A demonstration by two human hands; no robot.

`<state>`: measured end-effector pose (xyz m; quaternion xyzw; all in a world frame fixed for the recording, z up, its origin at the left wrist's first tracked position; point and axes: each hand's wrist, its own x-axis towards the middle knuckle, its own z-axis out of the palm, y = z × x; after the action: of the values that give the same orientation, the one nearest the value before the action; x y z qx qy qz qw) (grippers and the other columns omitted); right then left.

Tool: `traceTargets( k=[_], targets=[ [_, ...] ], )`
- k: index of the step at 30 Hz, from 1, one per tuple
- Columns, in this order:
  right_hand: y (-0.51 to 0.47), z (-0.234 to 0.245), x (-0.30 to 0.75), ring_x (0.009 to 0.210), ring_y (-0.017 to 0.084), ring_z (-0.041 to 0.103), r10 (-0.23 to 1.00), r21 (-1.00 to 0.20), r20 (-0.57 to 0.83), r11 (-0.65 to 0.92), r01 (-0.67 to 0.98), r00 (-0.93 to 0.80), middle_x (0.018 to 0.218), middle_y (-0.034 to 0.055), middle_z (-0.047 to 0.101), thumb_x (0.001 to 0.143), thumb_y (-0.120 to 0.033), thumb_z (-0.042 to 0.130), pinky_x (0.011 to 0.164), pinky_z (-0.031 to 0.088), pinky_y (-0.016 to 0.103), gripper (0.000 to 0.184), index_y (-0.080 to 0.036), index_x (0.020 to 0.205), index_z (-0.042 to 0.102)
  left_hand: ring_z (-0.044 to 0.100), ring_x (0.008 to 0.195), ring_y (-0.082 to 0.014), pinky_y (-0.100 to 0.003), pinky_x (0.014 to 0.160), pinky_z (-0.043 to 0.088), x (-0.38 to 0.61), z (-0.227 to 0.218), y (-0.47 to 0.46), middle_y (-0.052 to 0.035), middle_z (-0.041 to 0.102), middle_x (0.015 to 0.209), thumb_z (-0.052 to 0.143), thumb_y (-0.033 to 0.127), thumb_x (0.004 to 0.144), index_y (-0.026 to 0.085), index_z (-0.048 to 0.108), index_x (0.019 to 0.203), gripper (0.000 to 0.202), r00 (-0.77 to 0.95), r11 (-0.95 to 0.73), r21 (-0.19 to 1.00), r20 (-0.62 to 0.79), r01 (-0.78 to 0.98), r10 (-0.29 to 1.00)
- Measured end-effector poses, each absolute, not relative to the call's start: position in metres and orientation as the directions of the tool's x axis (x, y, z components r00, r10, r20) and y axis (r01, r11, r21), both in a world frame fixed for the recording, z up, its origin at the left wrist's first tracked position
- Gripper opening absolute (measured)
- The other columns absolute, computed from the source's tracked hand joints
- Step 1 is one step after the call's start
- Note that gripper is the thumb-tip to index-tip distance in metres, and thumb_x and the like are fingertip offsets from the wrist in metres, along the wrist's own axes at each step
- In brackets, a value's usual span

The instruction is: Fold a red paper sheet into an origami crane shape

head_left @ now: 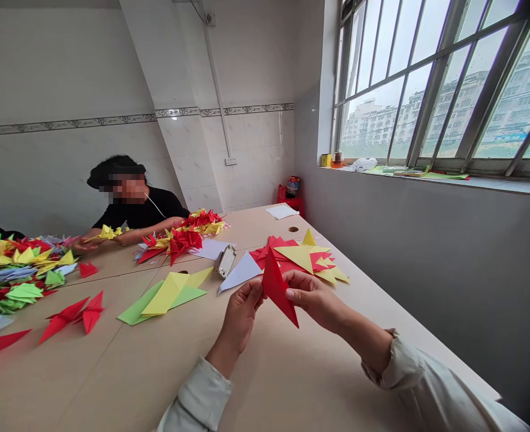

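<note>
Far L on the table (pixel 157 372): a mixed heap (pixel 24 255) of folded paper, red, yellow, green & white, w/ a few loose red folds (pixel 93 311) lying near it. Behind, a co-worker (pixel 161 204) in a black top, hands at a yellow fold (pixel 107 232). Next to the R, a red/yellow pile (pixel 186 240); nearer, a yellow sheet (pixel 168 294) lying across a green sheet (pixel 134 309). A small silvery thing (pixel 226 261) (can't tell what) sits just beside a white sheet (pixel 242 273).

Centre: L hand (pixel 238 319) pinches the L edge of a red pc (pixel 274 288) btwn thumb & fingers. The pc is up off the table, pointed top & bottom, slanting down to the R. R hand (pixel 316 300) grips its R side, thumb on the near face. Just beyond, a second red/yellow pile (pixel 298 257). Far R, a barred window (pixel 445 90), its sill (pixel 508 182) w/ a yellow box (pixel 325 160) & a plastic bag (pixel 364 164).
</note>
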<state>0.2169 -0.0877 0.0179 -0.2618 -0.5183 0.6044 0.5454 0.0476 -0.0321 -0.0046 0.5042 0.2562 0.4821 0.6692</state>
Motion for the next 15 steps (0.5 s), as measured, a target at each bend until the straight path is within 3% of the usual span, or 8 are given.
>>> traceTargets(
  k=[12,15],
  targets=[
    [-0.0892,0.0153,0.215,0.077,0.011,0.057,0.945,-0.891,0.21,0.079,-0.448,-0.25,0.088,0.0017,0.062,0.079,-0.031,0.069,0.068,0.044,0.021,0.019,-0.019,0.094,0.063,0.05,0.07,-0.0109,-0.024,0.072,0.042,0.0478,-0.0042,-0.0332,-0.0013,0.062,0.076,0.073,0.04,0.072,0.017,0.07,0.08,0.025,0.403,0.03,0.913,0.149,-0.406,0.903],
    [-0.0895,0.0166,0.2156,0.076,0.012,0.057,0.958,-0.91,0.222,0.137,-0.39,-0.182,0.088,0.0012,0.062,0.082,-0.032,0.064,0.067,0.044,0.022,0.015,-0.02,0.092,0.062,0.051,0.07,-0.0115,-0.025,0.073,0.043,0.0475,-0.0021,-0.0332,-0.0013,0.063,0.074,0.071,0.042,0.073,0.017,0.071,0.079,0.026,0.378,-0.038,0.932,0.184,-0.361,0.908]
  ],
)
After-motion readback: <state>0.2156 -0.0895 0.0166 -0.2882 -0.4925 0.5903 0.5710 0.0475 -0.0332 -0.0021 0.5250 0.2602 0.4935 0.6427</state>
